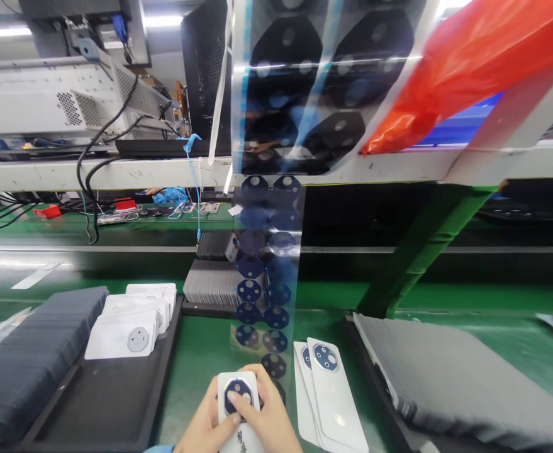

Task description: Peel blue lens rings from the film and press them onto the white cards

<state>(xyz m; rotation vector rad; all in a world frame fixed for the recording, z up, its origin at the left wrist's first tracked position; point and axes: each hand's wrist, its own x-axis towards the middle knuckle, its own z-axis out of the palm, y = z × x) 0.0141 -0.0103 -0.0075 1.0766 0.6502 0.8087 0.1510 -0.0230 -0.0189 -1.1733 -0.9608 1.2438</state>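
Low in the middle I hold a white phone back cover (239, 435) upright between both hands. It bears a dark eight-sided camera sticker (236, 385) with round holes near its top. My left hand (204, 420) is closed round the left edge, its thumb on the cover below the sticker. On the other side, my right hand (272, 412) grips the right edge, and its thumb presses on the sticker. Just behind the hands hangs a clear film strip (283, 255) with rows of dark round stickers. To the right lie a few white back covers (335, 402) with dark camera stickers on them.
At left, a black tray (111, 402) bears fanned white covers (120, 330) beside a dark row of sheets (44, 352). Grey stacked pieces (214, 283) stand behind. A grey-covered tray (465, 377) and a green post (427, 258) are at right. A shelf edge (163, 171) crosses above, with a red bag (488, 63).
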